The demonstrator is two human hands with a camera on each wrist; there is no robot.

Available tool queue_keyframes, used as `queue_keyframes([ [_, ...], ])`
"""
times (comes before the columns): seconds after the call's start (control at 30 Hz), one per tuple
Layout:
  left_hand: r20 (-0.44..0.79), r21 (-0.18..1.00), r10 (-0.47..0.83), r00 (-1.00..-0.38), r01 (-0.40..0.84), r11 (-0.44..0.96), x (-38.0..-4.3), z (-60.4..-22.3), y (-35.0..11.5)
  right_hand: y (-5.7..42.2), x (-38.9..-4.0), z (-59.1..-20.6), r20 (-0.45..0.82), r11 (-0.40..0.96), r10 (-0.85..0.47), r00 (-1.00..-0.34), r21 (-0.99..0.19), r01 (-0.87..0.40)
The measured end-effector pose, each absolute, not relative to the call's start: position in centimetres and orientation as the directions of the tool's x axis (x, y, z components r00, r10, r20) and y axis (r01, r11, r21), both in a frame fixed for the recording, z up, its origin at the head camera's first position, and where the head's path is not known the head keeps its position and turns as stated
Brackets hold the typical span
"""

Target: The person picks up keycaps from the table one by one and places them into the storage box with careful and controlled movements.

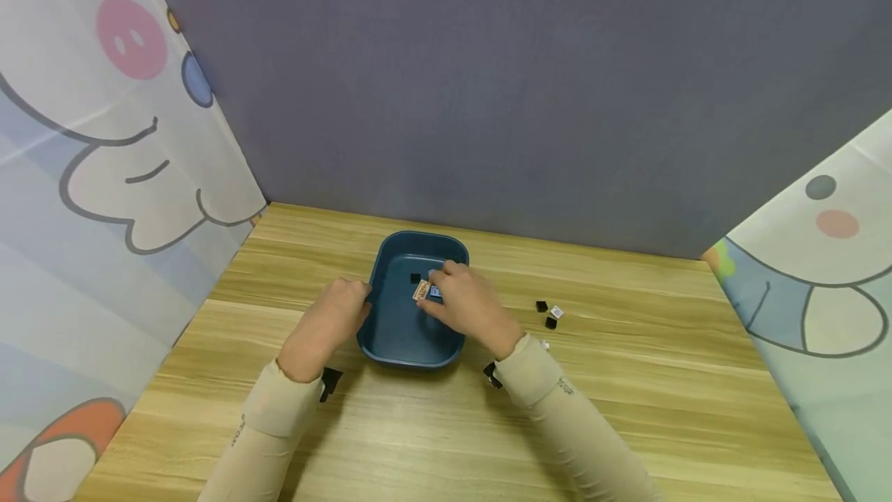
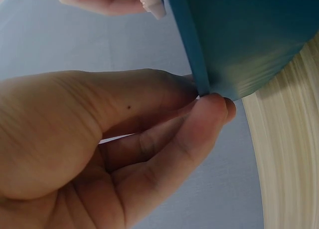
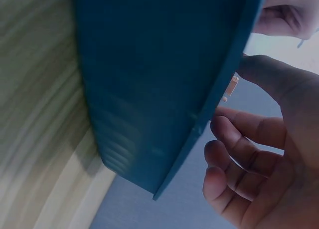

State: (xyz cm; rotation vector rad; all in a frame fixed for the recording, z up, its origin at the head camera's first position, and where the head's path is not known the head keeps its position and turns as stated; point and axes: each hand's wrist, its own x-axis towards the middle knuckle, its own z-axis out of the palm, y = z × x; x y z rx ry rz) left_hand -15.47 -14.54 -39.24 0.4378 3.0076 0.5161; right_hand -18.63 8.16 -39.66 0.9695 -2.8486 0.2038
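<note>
Tub (image 1: 411, 347) is on the table (image 1: 662, 393), partition (image 1: 453, 84) behind the table. Person's left hand (image 1: 329, 324) is on the tub's left rim, right hand (image 1: 474, 304) over its right side with a tile (image 1: 421, 290). One block (image 1: 415, 278) inside, more blocks (image 1: 551, 323) off to the right.

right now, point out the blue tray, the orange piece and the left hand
Blue tray (image 1: 406, 334): head view, bare inside floor
Orange piece (image 1: 421, 290): head view, printed face
Left hand (image 1: 326, 322): head view, back of the hand

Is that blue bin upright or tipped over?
Upright: the blue bin has its open top facing up in the head view, base toward the table.
</note>
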Motion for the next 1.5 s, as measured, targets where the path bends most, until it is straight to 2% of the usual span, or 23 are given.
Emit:
queue_keyframes([
  [0.2, -0.015, 0.328, 0.282, -0.959, 0.262, 0.908, -15.5, -39.1, -14.5, 8.0, -18.6, -40.1, 0.157, 0.776, -0.606, -0.780, -0.100, -0.623],
  [0.47, 0.009, 0.336, 0.298, -0.954, 0.284, 0.898, -15.4, -39.2, -14.5, 8.2, -18.6, -40.5, 0.178, 0.765, -0.624, -0.761, -0.059, -0.641],
  [0.73, -0.003, 0.336, 0.289, -0.957, 0.272, 0.902, -15.5, -39.2, -14.5, 9.3, -18.3, -40.1, 0.189, 0.772, -0.604, -0.774, -0.104, -0.627],
  [1.17, -0.023, 0.335, 0.282, -0.959, 0.259, 0.906, -15.5, -39.3, -14.6, 14.8, -17.4, -38.9, 0.268, 0.817, -0.518, -0.812, -0.124, -0.563],
  [1.5, -0.009, 0.342, 0.282, -0.959, 0.262, 0.902, -15.5, -39.3, -14.5, 20.6, -16.9, -39.9, 0.241, 0.860, -0.434, -0.868, -0.178, -0.479],
])
